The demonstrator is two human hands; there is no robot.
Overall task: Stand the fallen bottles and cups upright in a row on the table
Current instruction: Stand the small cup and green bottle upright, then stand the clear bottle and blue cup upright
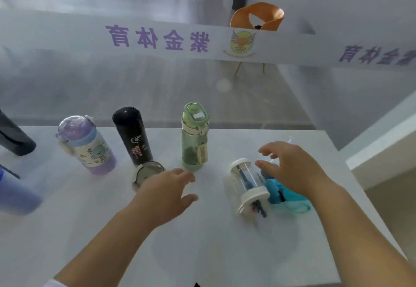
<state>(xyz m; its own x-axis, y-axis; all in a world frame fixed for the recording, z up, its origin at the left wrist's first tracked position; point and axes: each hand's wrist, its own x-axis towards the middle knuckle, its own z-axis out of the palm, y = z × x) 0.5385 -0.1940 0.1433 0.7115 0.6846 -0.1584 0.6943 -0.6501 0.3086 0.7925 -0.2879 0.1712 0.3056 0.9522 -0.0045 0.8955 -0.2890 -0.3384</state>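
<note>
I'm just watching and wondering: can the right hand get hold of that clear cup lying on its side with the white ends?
Probably yes. The right hand is open and hovers right over the clear cup, fingers spread above its body. Nothing lies between them; the teal bottle lies beside it on the far side.

Three bottles stand upright in a row: a purple cartoon bottle [86,144], a black flask [132,137] and a green transparent bottle [194,137]. A clear cup with white ends [248,184] and a teal bottle [284,193] lie on their sides, touching.
</note>
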